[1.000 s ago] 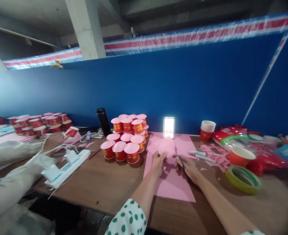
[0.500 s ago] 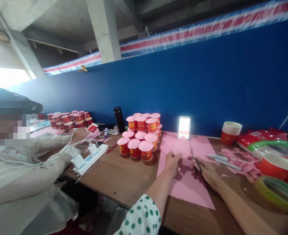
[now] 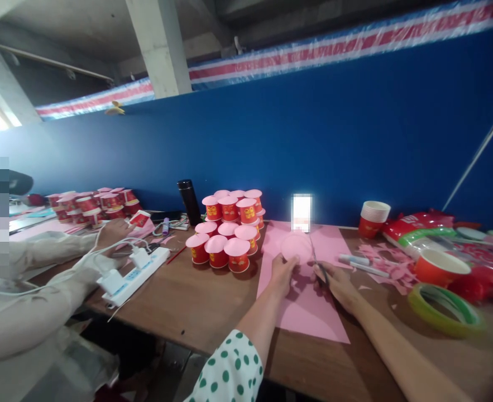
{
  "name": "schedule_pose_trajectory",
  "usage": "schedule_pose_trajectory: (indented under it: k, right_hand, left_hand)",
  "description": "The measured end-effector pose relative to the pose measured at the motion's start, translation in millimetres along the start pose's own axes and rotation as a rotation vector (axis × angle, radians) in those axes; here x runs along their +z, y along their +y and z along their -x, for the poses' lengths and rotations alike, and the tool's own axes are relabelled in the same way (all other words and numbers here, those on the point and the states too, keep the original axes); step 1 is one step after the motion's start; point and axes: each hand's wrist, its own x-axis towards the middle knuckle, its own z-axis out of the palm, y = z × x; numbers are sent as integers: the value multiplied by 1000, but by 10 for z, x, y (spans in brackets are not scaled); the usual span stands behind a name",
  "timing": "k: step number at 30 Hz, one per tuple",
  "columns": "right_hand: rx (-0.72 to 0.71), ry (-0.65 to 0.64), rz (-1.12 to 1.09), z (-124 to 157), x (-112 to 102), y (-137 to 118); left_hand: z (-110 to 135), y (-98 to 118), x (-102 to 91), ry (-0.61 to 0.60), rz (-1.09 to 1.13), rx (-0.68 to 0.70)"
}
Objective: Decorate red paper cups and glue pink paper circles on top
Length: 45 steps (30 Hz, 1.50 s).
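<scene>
My left hand pinches the lower edge of a round pink paper disc, held above a large pink sheet. In my right hand is a pair of scissors, its dark handles around my fingers. The blades point away from me along the right edge of the disc. Left of the sheet stand stacked red paper cups topped with pink discs. My fingertips are partly hidden by the hands themselves.
Right of the sheet lie markers, pink scraps, a tape roll, a red cup and stacked cups. A glowing screen stands at the back. Leftward are a black flask, a power strip and a co-worker's arm.
The whole view has shifted, so things appear further left. My hands keep nearly the same place over the pink sheet, still holding the disc and scissors.
</scene>
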Motion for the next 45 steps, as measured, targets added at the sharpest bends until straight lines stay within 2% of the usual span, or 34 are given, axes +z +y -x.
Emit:
schedule_pose_trajectory:
  k: [29,45]
  right_hand:
    - [-34,-43,-19,8,-14,-7]
    - [-8,-26,-14,29,11,-29]
  left_hand:
    - [26,26,5,-26,-3,1]
    - [17,24,20,24,4,-27]
